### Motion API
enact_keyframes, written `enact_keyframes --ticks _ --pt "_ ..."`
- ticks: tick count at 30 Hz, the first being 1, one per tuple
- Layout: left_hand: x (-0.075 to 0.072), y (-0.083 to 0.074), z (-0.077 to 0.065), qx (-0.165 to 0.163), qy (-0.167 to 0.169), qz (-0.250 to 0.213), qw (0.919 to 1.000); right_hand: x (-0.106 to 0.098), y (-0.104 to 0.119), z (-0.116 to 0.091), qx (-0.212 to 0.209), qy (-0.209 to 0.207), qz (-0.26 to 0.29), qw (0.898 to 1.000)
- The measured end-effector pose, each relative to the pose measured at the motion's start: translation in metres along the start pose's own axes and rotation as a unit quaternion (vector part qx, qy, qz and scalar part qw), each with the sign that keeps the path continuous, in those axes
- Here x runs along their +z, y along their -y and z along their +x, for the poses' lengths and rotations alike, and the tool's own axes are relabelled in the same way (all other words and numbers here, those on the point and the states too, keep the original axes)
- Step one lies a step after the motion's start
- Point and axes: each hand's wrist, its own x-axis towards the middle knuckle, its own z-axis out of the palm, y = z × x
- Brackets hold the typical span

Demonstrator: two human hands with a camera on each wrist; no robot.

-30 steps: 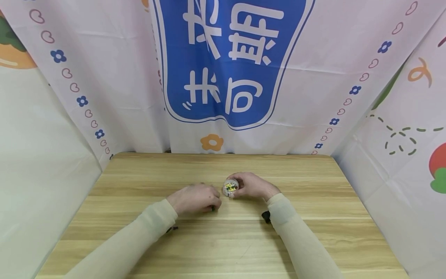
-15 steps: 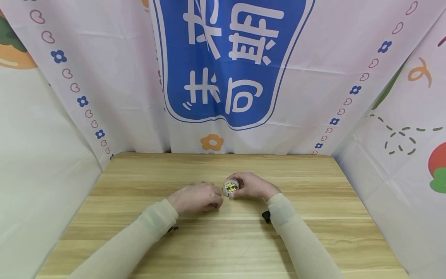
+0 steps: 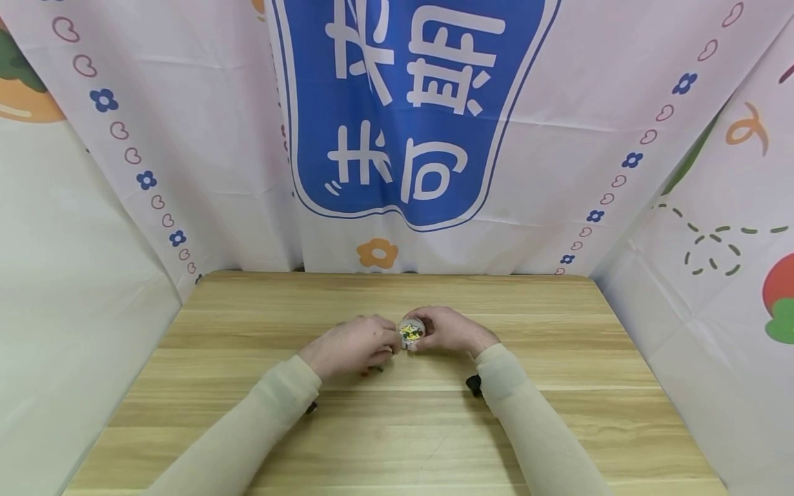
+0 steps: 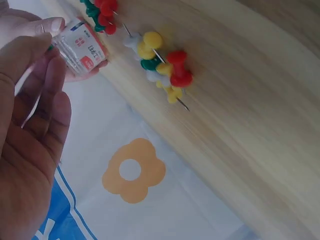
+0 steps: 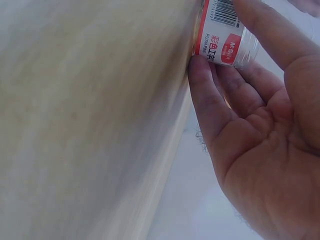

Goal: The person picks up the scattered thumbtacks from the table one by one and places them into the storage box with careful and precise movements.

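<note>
Backdrop (image 3: 223, 138): white printed cloth, with a blue panel (image 3: 310, 89) of white characters toward twelve o'clock and an orange flower (image 3: 391, 255) just past the panel's lower edge.
Tabletop (image 3: 558, 455): pale wood grain; bearings refer to the head view, twelve o'clock being the far edge.
Right hand (image 3: 449, 329): thumb and fingers curled round the wall of a clear jar (image 5: 247, 51), which lies at this hand's nine o'clock.
Jar contents (image 3: 411, 333): a heap of yellow, white and dark green pins, seen from above; the red-and-white label (image 5: 220, 37) reads PUSH PINS.
Left hand (image 3: 356, 344): thumb and fingertip pinching a green pin (image 4: 51, 47); the jar stands near, at this hand's three o'clock.
Green pin: mostly hidden by the fingers, its needle projecting just beside the jar; whether it touches the jar cannot be told.
Loose pins (image 4: 180, 75): red, yellow, green and white, resting on the tabletop; a few show at about five o'clock from the left hand, beyond its grip.
Sleeves (image 3: 533, 420): cream, entering from about five o'clock and between seven and eight; a black object (image 3: 474, 386) adjoins the right one.
</note>
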Motion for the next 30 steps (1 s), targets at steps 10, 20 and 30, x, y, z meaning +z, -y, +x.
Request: enact_keyframes --ticks 10,20,30 --pt "0.004 -0.007 0.007 -0.102 -0.037 -0.034 0.9936 0.000 -0.001 -0.001 0.003 0.001 0.003 1.000" --pt "0.009 -0.017 0.023 -0.178 -0.096 -0.023 0.9791 0.000 0.001 -0.001 -0.004 -0.003 -0.023 1.000" --pt "0.016 -0.021 0.035 -0.215 -0.106 -0.017 0.9708 -0.001 0.003 -0.002 0.001 -0.005 -0.026 1.000"
